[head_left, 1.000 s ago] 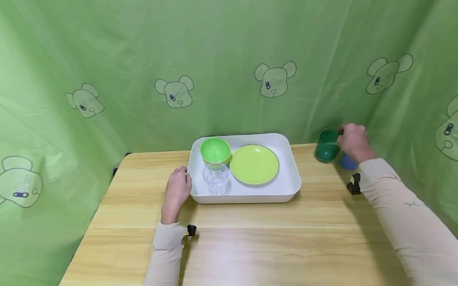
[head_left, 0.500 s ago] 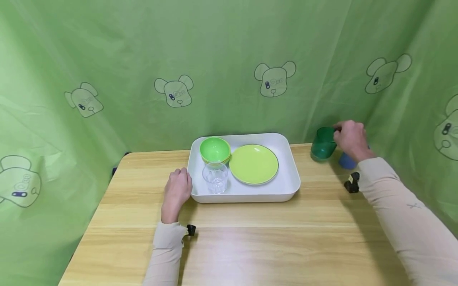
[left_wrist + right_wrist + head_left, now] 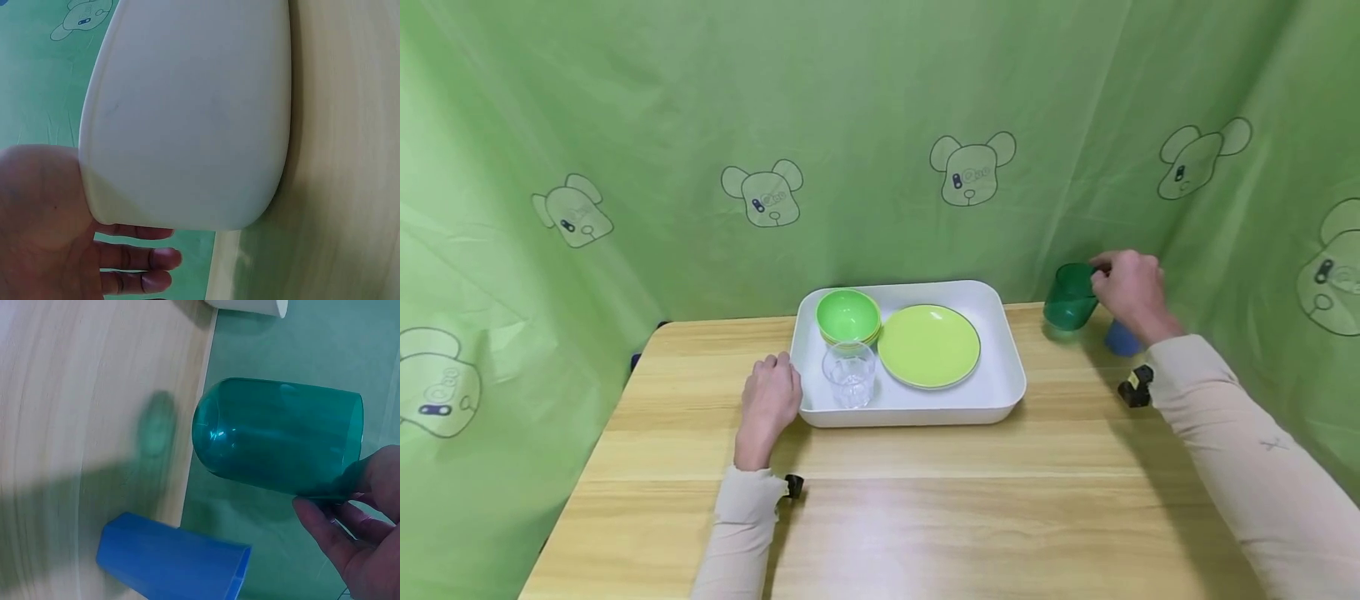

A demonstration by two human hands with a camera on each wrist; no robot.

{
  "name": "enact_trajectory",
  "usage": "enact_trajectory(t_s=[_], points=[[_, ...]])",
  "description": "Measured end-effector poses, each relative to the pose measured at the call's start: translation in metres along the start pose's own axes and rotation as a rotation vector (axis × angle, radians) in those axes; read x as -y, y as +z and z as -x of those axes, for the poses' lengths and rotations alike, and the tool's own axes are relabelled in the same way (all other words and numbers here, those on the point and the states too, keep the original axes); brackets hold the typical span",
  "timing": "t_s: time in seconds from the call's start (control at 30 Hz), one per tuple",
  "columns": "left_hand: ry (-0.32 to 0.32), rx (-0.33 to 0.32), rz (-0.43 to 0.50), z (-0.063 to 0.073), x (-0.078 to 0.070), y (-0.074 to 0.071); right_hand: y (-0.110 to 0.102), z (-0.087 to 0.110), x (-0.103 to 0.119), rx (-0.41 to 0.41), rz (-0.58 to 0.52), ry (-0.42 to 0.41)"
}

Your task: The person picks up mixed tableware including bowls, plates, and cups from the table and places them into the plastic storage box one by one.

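My right hand (image 3: 1131, 287) pinches the rim of a clear green cup (image 3: 1070, 298) at the table's back right. The right wrist view shows the green cup (image 3: 275, 437) raised off the wood, its shadow apart from it. Below that hand stands a blue cup (image 3: 1122, 338), partly hidden by it in the head view. My left hand (image 3: 771, 396) grips the left rim of a white tray (image 3: 917, 417); its thumb is hidden, and its fingers (image 3: 140, 257) lie outside the tray's end wall (image 3: 187, 125). Nested bowls (image 3: 847, 317), a lime plate (image 3: 929, 346) and a clear cup (image 3: 850, 375) sit in the tray.
A green curtain (image 3: 865, 125) with bear-head prints hangs close behind the table's back edge and along both sides. The wooden table (image 3: 925, 508) reaches toward me in front of the tray. A small black camera sits on each wrist.
My right hand has moved slightly left and up with the green cup, which has come off the table and away from the blue cup. My left hand stays at the tray's rim.
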State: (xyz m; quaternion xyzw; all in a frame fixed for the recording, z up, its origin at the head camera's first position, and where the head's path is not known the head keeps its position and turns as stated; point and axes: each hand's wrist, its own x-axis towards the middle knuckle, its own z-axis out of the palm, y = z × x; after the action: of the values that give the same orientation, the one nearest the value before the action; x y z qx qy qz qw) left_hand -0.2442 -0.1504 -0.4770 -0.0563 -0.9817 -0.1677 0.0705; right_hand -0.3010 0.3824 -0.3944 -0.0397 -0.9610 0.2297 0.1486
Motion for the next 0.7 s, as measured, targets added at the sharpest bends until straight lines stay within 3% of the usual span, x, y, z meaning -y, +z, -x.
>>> enact_trajectory(t_s=[0.7], points=[[0.026, 0.010, -0.022, -0.001, 0.002, 0.002, -0.012, 0.028, 0.051, -0.152, -0.038, -0.112]])
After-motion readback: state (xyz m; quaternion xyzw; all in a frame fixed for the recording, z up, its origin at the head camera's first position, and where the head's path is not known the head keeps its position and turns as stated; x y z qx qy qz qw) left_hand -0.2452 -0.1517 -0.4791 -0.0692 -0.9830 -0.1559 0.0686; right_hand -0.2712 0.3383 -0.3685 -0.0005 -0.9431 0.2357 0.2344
